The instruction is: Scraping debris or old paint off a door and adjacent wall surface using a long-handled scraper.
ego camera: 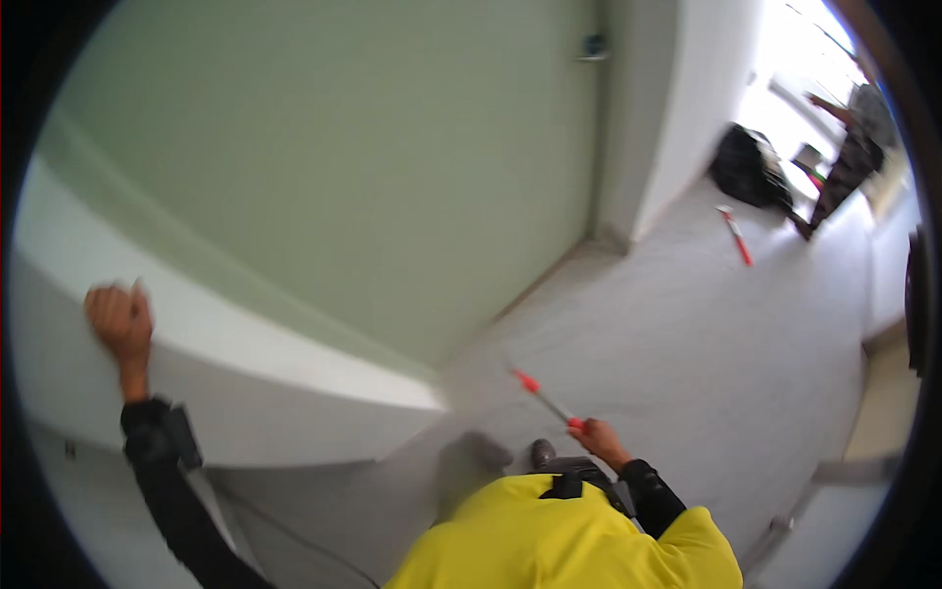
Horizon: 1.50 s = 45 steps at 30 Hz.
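Note:
My right hand (602,443) grips the red end of a slim tool (552,405) with a bare metal shaft and a second red part near its far end. Its thin tip points away over the grey floor, and blur hides what kind of tool it is. Out at the far left, my left hand (121,320) is curled into a fist with the thumb up, with nothing visible in it. Behind that fist runs the white edge of the frame (243,316) around a pale green door (353,162); whether the hand touches it I cannot tell.
A hammer with a red handle (738,239) lies on the floor (662,339) ahead. Beyond it sits a black plastic bag (743,166), beside another person (854,147) near a bright opening. The door has a metal handle (592,50). A cable (294,523) trails at lower left.

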{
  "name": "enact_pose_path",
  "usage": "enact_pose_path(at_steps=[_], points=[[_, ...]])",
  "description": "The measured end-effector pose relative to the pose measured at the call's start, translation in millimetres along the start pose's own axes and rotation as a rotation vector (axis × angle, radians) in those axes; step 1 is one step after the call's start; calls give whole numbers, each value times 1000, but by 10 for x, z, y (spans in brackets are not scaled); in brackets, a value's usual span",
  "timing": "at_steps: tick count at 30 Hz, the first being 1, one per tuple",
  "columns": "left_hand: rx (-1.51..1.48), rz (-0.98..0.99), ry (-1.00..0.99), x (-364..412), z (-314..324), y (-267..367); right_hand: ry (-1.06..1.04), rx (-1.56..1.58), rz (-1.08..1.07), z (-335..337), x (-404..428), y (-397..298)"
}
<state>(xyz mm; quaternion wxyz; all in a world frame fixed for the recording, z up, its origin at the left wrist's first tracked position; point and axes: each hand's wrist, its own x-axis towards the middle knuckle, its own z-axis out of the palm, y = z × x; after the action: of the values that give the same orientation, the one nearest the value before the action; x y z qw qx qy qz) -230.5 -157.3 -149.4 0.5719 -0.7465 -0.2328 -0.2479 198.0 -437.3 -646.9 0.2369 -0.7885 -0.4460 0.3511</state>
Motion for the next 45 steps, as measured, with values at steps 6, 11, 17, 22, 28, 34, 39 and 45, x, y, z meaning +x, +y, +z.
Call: enact_pose_path(at_steps=[6, 11, 17, 22, 28, 34, 39, 45], points=[[-6, -32, -21, 160, -577, 193, -79, 291, 165, -315, -306, -43], [-31, -57, -36, 14, -395, 182, -101, 313, 265, -462, -222, -186], [-29, -31, -60, 290, 234, 58, -202, 310, 241, -855, 637, -680], [16, -105, -133, 368, 206, 53, -319, 144, 207, -1179, 980, -974], [-82, -418, -174, 564, 355, 589, -475, 9, 70, -1507, 1440, -1133], [-681, -1389, -250, -462, 777, 2683, -423, -181, -80, -1607, 1522, -1181], [-603, -2139, -168, -1326, 1454, 3521, -461, -230, -132, -1726, 1664, -1322], [-703, -2579, 497, -1037, 1730, 3251, -379, -365, -243, -1918, 1798, -1213]])
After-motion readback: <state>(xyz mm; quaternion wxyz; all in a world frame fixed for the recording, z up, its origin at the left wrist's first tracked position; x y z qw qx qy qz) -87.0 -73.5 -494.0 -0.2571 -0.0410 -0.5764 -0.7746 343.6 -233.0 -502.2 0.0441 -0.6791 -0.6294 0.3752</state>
